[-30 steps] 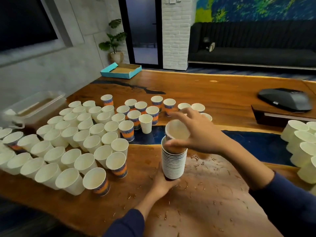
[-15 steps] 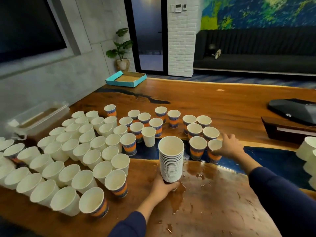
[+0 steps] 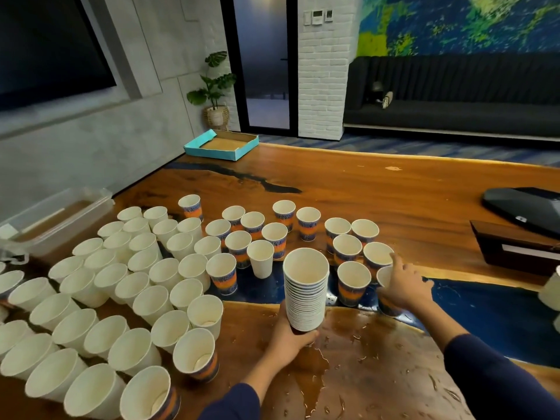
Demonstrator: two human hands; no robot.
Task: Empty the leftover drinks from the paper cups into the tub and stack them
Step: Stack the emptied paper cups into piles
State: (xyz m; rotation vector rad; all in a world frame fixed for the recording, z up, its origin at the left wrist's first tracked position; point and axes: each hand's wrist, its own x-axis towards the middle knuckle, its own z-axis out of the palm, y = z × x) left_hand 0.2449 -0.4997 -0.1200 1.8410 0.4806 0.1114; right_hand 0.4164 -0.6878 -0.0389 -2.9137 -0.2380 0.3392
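Long wooden table (image 3: 378,189) with blue resin inlay. Shallow teal cardboard tray (image 3: 221,147) at 11 o'clock; black angular device (image 3: 527,207) at 2 o'clock. Potted green plant (image 3: 215,92) and dark sofa (image 3: 454,95) beyond.

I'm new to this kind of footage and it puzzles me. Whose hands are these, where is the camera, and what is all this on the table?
There is no machine here: a person wears a wide-angle camera on the head, looking forward and down at their own two hands.

The left hand grips the bottom of a tall stack of nested paper cups standing on the wooden table. The right hand reaches to a patterned cup in a small group on the right and closes round it.

Many more single cups stand crowded on the left. Behind them, at the table's left edge, is a clear plastic tub with brown liquid in it. The table in front of the stack is wet with spills.
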